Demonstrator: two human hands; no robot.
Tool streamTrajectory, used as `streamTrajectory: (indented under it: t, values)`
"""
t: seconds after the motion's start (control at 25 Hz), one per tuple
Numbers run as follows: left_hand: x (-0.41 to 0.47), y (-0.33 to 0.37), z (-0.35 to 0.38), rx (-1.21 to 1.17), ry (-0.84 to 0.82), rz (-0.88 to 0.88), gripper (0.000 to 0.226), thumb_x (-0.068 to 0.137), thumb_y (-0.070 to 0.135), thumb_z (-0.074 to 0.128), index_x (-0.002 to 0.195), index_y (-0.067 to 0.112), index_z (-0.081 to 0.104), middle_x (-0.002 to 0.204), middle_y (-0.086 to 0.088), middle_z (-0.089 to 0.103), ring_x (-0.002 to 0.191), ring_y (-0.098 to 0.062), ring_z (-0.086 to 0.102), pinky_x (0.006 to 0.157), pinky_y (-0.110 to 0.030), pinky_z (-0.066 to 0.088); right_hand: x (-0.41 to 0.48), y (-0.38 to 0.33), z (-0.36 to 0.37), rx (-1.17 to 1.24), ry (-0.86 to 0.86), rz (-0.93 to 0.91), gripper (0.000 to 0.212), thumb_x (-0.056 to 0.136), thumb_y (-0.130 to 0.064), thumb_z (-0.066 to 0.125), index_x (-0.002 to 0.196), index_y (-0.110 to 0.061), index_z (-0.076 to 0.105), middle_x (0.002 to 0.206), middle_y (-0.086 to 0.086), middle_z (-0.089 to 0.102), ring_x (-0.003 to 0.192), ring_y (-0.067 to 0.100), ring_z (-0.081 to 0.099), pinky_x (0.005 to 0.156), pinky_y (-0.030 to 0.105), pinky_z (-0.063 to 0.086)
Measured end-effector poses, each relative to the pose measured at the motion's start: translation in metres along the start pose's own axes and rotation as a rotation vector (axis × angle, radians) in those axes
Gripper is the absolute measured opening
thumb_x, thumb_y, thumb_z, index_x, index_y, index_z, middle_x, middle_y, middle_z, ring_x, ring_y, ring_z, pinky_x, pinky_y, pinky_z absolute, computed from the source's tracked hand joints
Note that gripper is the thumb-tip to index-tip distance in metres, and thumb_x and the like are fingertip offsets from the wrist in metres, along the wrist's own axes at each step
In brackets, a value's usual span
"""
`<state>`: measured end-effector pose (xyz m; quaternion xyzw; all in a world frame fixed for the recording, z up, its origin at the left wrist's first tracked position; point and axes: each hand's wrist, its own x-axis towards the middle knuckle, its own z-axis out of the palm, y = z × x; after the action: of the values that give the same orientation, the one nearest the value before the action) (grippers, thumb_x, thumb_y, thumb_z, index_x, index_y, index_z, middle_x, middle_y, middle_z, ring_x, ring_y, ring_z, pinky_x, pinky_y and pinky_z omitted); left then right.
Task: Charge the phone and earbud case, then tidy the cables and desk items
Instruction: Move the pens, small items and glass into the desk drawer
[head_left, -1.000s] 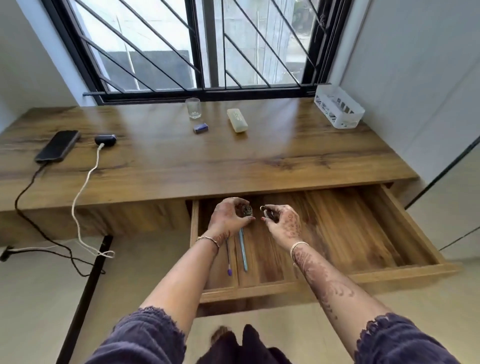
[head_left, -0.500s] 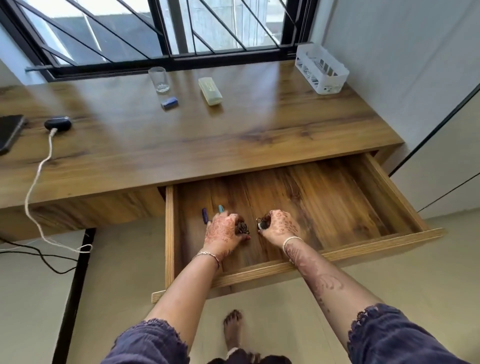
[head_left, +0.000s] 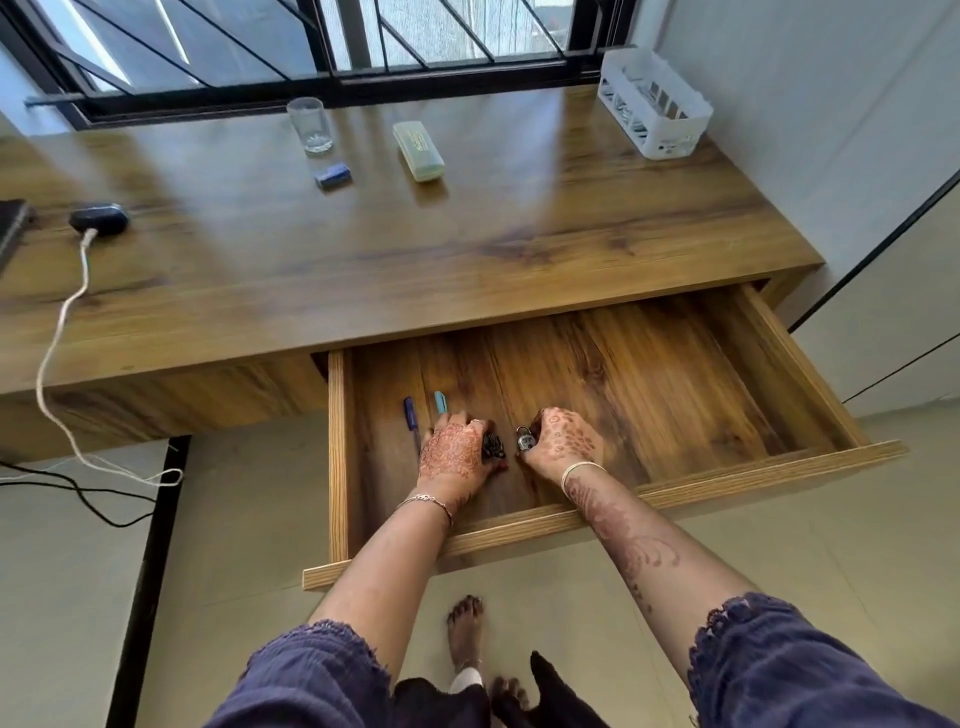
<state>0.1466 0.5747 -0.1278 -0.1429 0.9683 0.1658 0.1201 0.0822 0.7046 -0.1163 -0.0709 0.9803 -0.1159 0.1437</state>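
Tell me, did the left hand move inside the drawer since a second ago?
Yes. The left hand went down toward the drawer floor, now low beside the pens.

Count: 2 pens in drawer, 1 padlock, 1 glass, 1 eraser, 1 case, 1 basket, 1 earbud case, 2 hands.

We see a wood-grain bench w/ daylight glare, set under a black-framed barred window. Its drawer is pulled out. Grey wall at right, pale tiled floor below, black bench leg at left.
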Motion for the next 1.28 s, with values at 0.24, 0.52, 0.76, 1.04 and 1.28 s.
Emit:
streamTrajectory:
  t: [0.24,0.52,0.76,1.04,1.28]
  values:
    - [-0.006,-0.002,-0.018,-0.059,0.099,-0.006,0.06,0.083,0.04,0.066,0.138,0.026,0.045,0.139,-0.005,0.045,0.132,-0.027,0.035,0.109,-0.045,0.031,-0.007,-0.001,-0.01,0.105,0.052,-0.066,0.059,0.073,-0.045,0.075,0.123,-0.023,0.053,0.124,-0.002,0.051,0.117,0.02,0.054,0.09,0.032,0.047]
    - [-0.02,-0.008,-0.07,-0.151,0.308,0.008,0.055,0.084,0.044,0.064,0.134,0.027,0.048,0.13,0.001,0.048,0.123,-0.02,0.04,0.103,-0.036,0.037,-0.014,-0.034,-0.051,0.159,0.23,-0.355,0.066,0.075,-0.038,0.076,0.133,-0.025,0.048,0.134,-0.005,0.048,0.126,0.016,0.046,0.103,0.027,0.038]
    - [-0.011,-0.035,-0.125,-0.24,0.453,-0.043,0.048,0.09,0.041,0.054,0.136,0.027,0.048,0.133,0.001,0.048,0.127,-0.02,0.04,0.105,-0.036,0.036,0.009,-0.095,-0.081,0.194,0.244,-0.488,0.063,0.081,-0.04,0.07,0.135,-0.024,0.043,0.14,-0.003,0.043,0.133,0.017,0.038,0.111,0.03,0.03]
    - [0.059,-0.092,-0.18,-0.397,0.535,-0.139,0.045,0.093,0.044,0.048,0.134,0.026,0.048,0.13,0.003,0.052,0.124,-0.017,0.043,0.106,-0.033,0.037,0.083,-0.178,-0.09,0.225,0.307,-0.521,0.056,0.085,-0.04,0.062,0.134,-0.026,0.042,0.142,-0.004,0.041,0.134,0.015,0.036,0.112,0.028,0.025]
    - [0.161,-0.147,-0.216,-0.414,0.522,-0.234,0.051,0.089,0.041,0.055,0.135,0.02,0.047,0.13,-0.002,0.052,0.126,-0.021,0.042,0.108,-0.028,0.03,0.186,-0.242,-0.099,0.277,0.293,-0.379,0.067,0.087,-0.032,0.06,0.143,-0.013,0.03,0.149,0.008,0.031,0.137,0.026,0.031,0.114,0.033,0.023]
